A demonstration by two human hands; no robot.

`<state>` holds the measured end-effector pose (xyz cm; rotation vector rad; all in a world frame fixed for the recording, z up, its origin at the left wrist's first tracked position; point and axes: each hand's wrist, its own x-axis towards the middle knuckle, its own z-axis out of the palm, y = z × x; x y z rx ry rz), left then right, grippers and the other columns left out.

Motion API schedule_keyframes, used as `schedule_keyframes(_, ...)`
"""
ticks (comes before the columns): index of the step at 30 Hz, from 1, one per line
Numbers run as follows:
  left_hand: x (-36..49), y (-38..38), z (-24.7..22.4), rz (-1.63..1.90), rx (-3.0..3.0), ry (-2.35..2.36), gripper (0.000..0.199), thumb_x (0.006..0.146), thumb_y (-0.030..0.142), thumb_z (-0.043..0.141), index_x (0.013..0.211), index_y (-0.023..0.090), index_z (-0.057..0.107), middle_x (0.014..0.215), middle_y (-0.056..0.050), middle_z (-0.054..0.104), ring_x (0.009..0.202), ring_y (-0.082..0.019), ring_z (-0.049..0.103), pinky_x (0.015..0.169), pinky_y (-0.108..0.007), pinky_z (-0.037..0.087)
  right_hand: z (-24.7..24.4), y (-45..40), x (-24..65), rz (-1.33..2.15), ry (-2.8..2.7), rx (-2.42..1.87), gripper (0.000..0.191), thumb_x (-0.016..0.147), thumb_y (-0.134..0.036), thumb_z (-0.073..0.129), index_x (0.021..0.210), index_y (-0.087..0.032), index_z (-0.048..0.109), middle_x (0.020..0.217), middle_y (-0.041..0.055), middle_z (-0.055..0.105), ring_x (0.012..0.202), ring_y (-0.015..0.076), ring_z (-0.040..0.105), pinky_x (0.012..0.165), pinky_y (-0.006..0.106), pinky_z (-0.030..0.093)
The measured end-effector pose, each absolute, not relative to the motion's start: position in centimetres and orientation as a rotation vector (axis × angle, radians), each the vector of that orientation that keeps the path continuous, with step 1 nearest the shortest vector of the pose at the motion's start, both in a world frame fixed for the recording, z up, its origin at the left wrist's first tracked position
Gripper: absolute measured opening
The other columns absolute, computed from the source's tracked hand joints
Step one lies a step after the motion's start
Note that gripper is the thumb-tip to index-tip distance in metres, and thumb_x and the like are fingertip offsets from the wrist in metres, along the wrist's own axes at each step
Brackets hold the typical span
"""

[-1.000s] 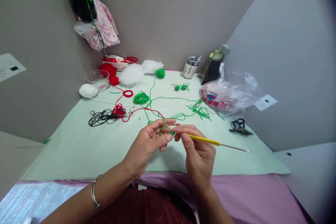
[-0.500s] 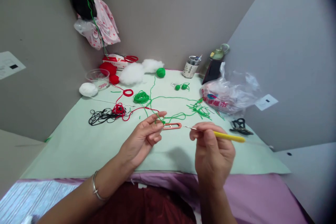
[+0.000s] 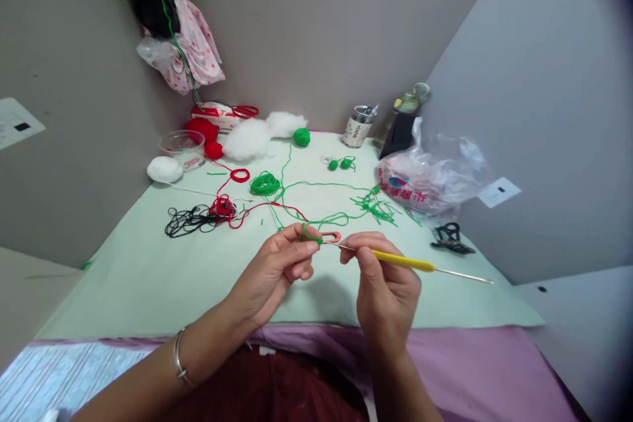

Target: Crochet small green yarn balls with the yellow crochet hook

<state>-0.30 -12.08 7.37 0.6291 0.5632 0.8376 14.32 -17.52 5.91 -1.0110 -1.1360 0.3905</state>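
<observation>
Pinching green yarn (image 3: 319, 241) in left hand (image 3: 277, 264), yellow hook (image 3: 403, 260) in right hand (image 3: 388, 290); reaching over table edge (image 3: 321, 321), apart from plastic bag (image 3: 425, 178).

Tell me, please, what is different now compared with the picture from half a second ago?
The right hand has moved left, bringing the tip of the yellow-handled hook from clear of the green yarn piece right up to it. The left hand shifted slightly right. Nothing was visibly taken or released. The green ball and plastic bag stayed in place.
</observation>
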Motion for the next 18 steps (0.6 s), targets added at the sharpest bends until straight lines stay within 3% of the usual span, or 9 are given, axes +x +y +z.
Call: schedule_keyframes(18,-0.26,-12.09,7.24,0.82,0.631,0.52,0.013,0.08,0.016,0.085,0.088,0.013,0.075,0.074,0.006,0.054,0.05,0.0,0.037,0.053,-0.016,0.038,5.91,-18.13,14.25,0.246,-1.275,-1.061,0.021,0.099,-0.011,0.059,0.101,-0.025,0.075,0.091,0.0013,0.075,0.085,0.0177,0.068,0.077,0.034,0.052)
